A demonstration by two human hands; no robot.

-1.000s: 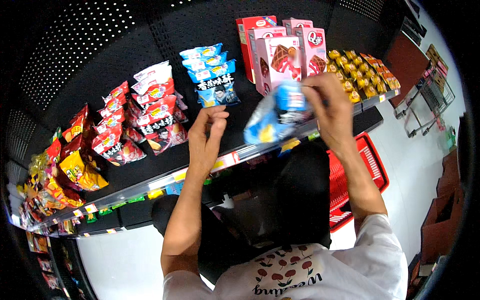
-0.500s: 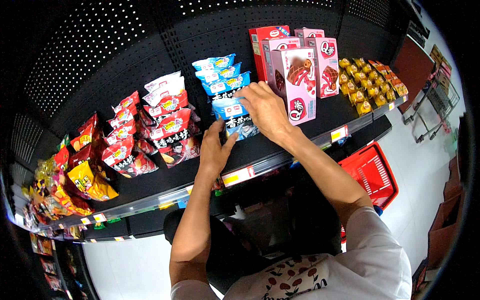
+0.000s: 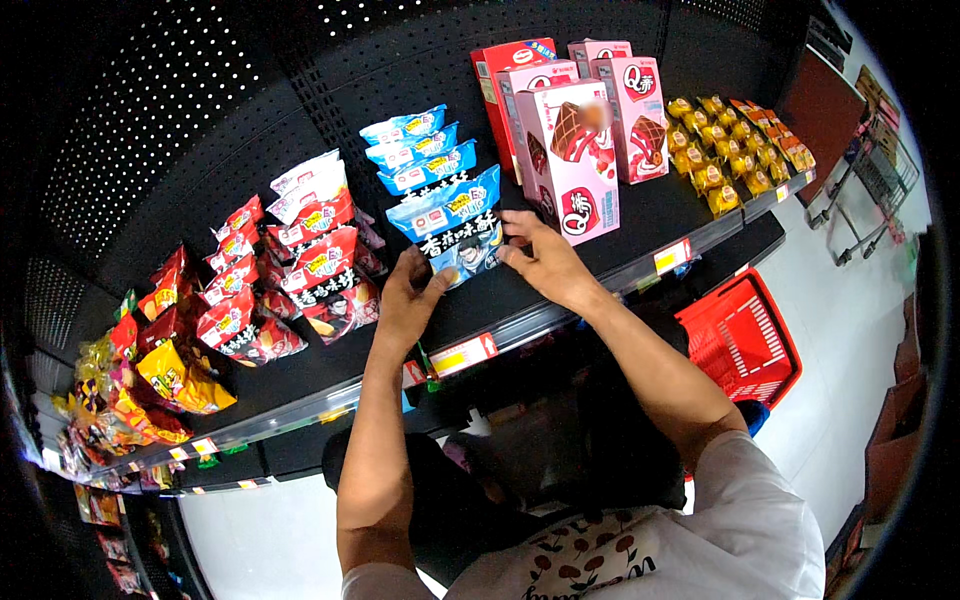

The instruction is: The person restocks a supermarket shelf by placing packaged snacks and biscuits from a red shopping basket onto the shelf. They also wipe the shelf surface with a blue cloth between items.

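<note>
A blue snack bag (image 3: pixel 458 215) stands at the front of a row of similar blue bags (image 3: pixel 425 165) on the black shelf (image 3: pixel 560 300). My left hand (image 3: pixel 405 305) closes on its lower left side, its thumb in front of the bag's bottom corner. At the right edge, my right hand (image 3: pixel 548 262) has curled fingers and thumb against the bag, so it sits between both hands. Beside my right hand stands the nearest pink biscuit box (image 3: pixel 568 165). Rows of red snack bags (image 3: pixel 330 290) are left of my left hand.
Yellow-wrapped snacks (image 3: pixel 720 150) lie on the right of the shelf. Assorted bags (image 3: pixel 180 370) crowd its left end. Price tags (image 3: pixel 465 354) line the front edge. A red shopping basket (image 3: pixel 740 340) is on the floor at the right, with a trolley (image 3: pixel 870 190) beyond.
My right hand has come down from the top of the front blue bag to its right edge. The bag's top now stands taller and flatter. The view has shifted slightly.
</note>
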